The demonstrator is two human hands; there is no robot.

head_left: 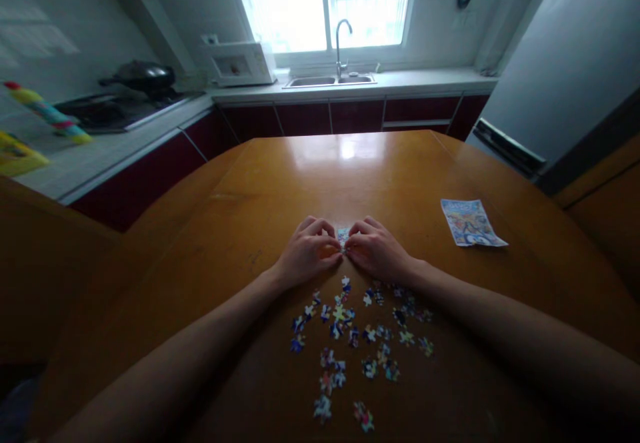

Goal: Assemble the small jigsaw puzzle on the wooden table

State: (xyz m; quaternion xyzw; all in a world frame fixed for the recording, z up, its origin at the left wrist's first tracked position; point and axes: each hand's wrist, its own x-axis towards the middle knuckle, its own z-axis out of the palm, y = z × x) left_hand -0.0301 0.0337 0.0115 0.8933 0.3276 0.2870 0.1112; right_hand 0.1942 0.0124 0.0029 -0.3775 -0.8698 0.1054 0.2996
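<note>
My left hand (pixel 311 251) and my right hand (pixel 376 248) meet near the middle of the wooden table, fingertips pinched close together. Between them shows a small joined patch of jigsaw puzzle (pixel 343 234), pale blue and white, partly hidden by my fingers. Both hands grip at its near edge, where small pieces sit at the fingertips. Closer to me, many loose jigsaw pieces (pixel 339 312) lie scattered between my forearms, in blue, white, green and pink. Some of them lie beside my right forearm.
A creased printed picture sheet (pixel 473 223) lies on the table (pixel 270 183) at the right. Beyond are a counter with a sink (pixel 313 82), faucet (pixel 339 46) and microwave (pixel 240 63). A wok (pixel 143 76) stands on the stove at the left; a refrigerator (pixel 560 63) is at the right.
</note>
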